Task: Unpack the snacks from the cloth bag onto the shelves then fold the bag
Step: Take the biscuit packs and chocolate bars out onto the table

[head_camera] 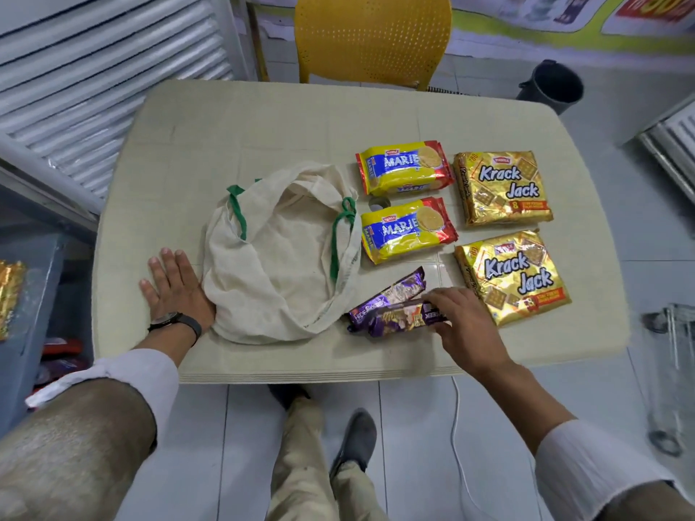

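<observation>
The cloth bag [280, 253] lies slumped on the table [210, 118] between the two hands, its mouth gaping and its green handles [340, 235] draped across the cloth. It looks flat; whether anything remains inside cannot be told.

The left hand [175, 285] rests palm down on the table, fingers spread, gripping nothing, with its heel touching the bag's left edge. A dark watch [176, 321] sits on that wrist.

The right hand [464, 319] is on the near purple pack [404, 317], fingers curled over its right end; whether they are truly clamped on it cannot be told. A second purple pack [391, 293] lies just beyond and partly under the first, touching the bag's right edge.

Six packs lie out on the table, all to the right of the bag. Two are purple, at the right hand. Two are yellow Marie packs, beyond the right hand and just beside the bag: the far Marie [404, 167] and the near Marie [408, 229], one behind the other. Two are gold Krack Jack packs, further right: the far Krack Jack [502, 188], and the near Krack Jack [513, 276], which lies just beside the right hand's knuckles.

A yellow chair [372, 35] stands past the table's far edge. Left of the left arm, a grey shelf [30, 332] shows a gold pack [9, 295] at the frame's edge.
</observation>
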